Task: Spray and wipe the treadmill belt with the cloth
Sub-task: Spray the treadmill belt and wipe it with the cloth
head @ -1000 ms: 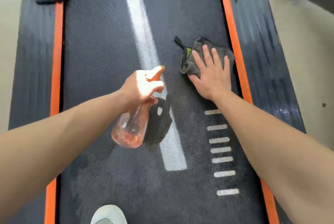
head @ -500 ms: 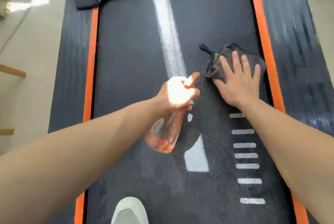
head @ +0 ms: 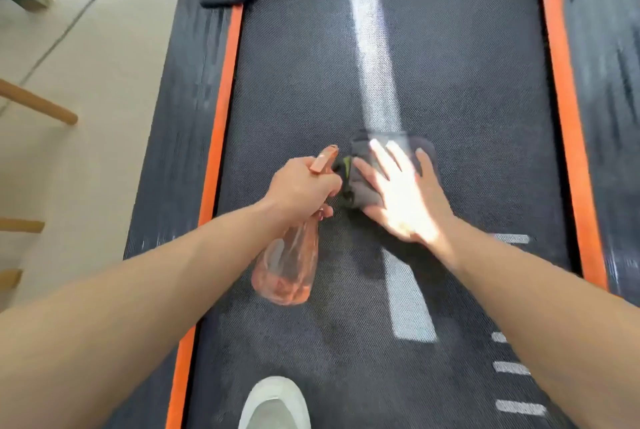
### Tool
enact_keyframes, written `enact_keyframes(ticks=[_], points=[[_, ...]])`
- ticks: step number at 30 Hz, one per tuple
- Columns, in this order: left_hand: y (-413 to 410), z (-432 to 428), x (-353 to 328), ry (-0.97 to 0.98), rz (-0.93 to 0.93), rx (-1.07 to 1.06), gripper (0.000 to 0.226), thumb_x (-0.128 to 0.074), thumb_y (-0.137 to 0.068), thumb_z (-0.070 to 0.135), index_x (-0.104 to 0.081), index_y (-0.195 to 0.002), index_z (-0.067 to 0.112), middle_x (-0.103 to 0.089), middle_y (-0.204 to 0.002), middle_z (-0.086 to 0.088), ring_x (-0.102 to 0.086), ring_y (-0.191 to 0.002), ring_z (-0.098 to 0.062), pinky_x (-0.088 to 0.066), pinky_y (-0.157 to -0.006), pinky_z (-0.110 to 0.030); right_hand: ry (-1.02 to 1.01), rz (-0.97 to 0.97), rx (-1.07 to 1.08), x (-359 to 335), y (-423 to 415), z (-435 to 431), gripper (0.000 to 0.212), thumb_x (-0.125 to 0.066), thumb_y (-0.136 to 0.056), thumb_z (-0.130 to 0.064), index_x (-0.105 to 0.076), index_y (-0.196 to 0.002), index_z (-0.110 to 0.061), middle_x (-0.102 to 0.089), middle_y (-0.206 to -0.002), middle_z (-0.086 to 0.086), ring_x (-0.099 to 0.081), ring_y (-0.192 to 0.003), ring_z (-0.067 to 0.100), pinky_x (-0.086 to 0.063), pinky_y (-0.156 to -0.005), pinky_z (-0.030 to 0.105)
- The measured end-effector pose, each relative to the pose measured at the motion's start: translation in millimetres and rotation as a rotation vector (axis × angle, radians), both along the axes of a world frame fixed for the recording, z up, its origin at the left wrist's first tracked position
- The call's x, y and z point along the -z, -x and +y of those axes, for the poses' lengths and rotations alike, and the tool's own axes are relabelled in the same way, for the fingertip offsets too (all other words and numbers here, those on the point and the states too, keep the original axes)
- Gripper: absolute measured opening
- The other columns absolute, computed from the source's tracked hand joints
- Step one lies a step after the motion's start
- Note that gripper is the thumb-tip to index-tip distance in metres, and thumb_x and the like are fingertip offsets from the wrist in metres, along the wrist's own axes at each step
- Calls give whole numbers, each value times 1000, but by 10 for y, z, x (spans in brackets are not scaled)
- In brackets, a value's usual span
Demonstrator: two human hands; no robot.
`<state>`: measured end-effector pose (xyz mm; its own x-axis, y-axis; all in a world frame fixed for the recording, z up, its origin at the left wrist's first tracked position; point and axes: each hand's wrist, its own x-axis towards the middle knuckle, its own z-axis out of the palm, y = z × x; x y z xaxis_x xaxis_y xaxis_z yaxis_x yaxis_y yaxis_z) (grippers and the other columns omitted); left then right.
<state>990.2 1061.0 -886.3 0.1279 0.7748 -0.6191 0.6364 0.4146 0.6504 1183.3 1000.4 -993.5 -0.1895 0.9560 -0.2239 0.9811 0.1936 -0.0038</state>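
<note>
While left grip [head: 301,186] clasps the spray bottle [head: 287,273], right grip [head: 401,200] — spread flat — presses the cloth [head: 365,191].

grey cloth [head: 367,189], translucent orange bottle [head: 287,269], black textured belt [head: 450,82]

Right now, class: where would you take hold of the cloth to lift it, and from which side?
Pinch the cloth at its bunched left fold, coming from above: that fold looks raised off the belt, while the right hand presses the rest flat.
</note>
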Motion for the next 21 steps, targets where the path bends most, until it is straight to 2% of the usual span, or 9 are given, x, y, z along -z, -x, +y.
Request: enact_keyframes(ticks=[3,5,8,11,13,15,18,21], points=[[207,77,42,-17,23,-17,13,-69,-82,9,-70,-92,0,-68,-82,-3,-68,-48,-21,-50,-54,-25,44,74,341,-114,-129,798,77,-42,-98,-64,-13,-163,-34,-1,-173,4,-6,-158,30,-6,-122,63],[298,116,65,-22,35,-23,17,-69,-83,11,-70,-95,-1,-69,-84,-3,-69,-48,-21,-50,-55,-25,25,68,354,-122,-150,927,77,-42,-98,-63,-13,-163,-33,-4,-172,6,-8,-158,31,-7,-122,63],[333,150,94,4,5,-31,11,-70,-78,13,-70,-87,7,-69,-83,-3,-68,-48,-22,-50,-59,-28,-36,-29,178,-81,-33,433,83,-49,-93,-59,-19,-162,-26,-10,-171,13,-16,-156,36,-14,-119,65],[239,164,83,25,-15,-18,20,-70,-68,21,-70,-85,11,-69,-81,-4,-68,-48,-23,-51,-57,-28,28,-9,-73,-33,143,-444,90,-40,-85,-67,-16,-162,-28,-10,-171,12,-13,-157,35,-11,-119,66],[140,165,71,39,-12,13,26,-70,-67,22,-72,-88,7,-72,-83,-6,-69,-49,-22,-50,-52,-24,68,51,-224,-63,196,-913,92,-40,-78,-69,-28,-160,-30,-18,-170,10,-21,-155,34,-16,-118,65],[42,161,75,64,-9,57,24,-71,-72,19,-72,-91,4,-72,-85,-8,-70,-50,-22,-52,-55,-25,70,29,-265,-82,177,-1187,90,-43,-74,-68,-37,-157,-32,-25,-168,7,-30,-152,31,-17,-117,62],[-89,172,73,84,9,124,19,-72,-78,15,-73,-91,1,-70,-80,-4,-70,-50,-21,-51,-57,-27,44,39,-60,-76,62,-1263,93,-51,-70,-65,-38,-156,-33,-23,-168,4,-34,-151,29,-16,-119,61],[-221,186,28,104,-3,181,12,-69,-82,11,-73,-79,0,-72,-77,-7,-67,-47,-20,-49,-49,-24,30,69,196,-96,12,-1188,96,-63,-70,-63,-37,-157,-31,-26,-168,6,-31,-152,32,-16,-119,61]])
